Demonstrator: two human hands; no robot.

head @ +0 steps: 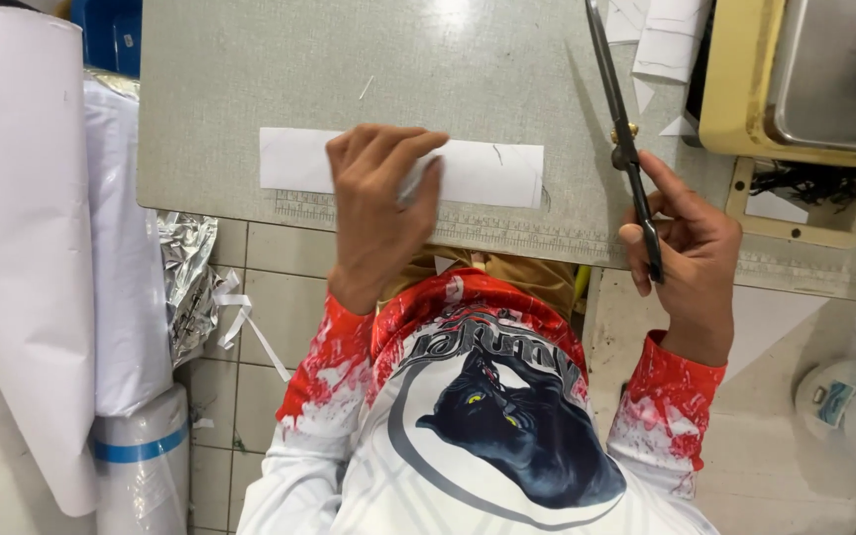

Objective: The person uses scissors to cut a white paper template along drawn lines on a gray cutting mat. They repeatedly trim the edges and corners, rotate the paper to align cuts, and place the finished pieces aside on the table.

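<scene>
A white strip of paper or fabric point(492, 170) lies flat on the grey table point(250, 79) near its front edge, along a printed ruler scale. My left hand point(380, 203) presses down on the middle of the strip, fingers curled over it. My right hand point(684, 248) grips the handles of long black scissors point(618, 109). Their blades point away from me, up toward the far edge, to the right of the strip and apart from it.
Rolls of white material point(22, 248) stand at the left beside crumpled foil point(188, 282). A yellow machine housing point(745, 89) with a metal plate sits at the upper right, white scraps point(661, 40) next to it. Tiled floor lies below.
</scene>
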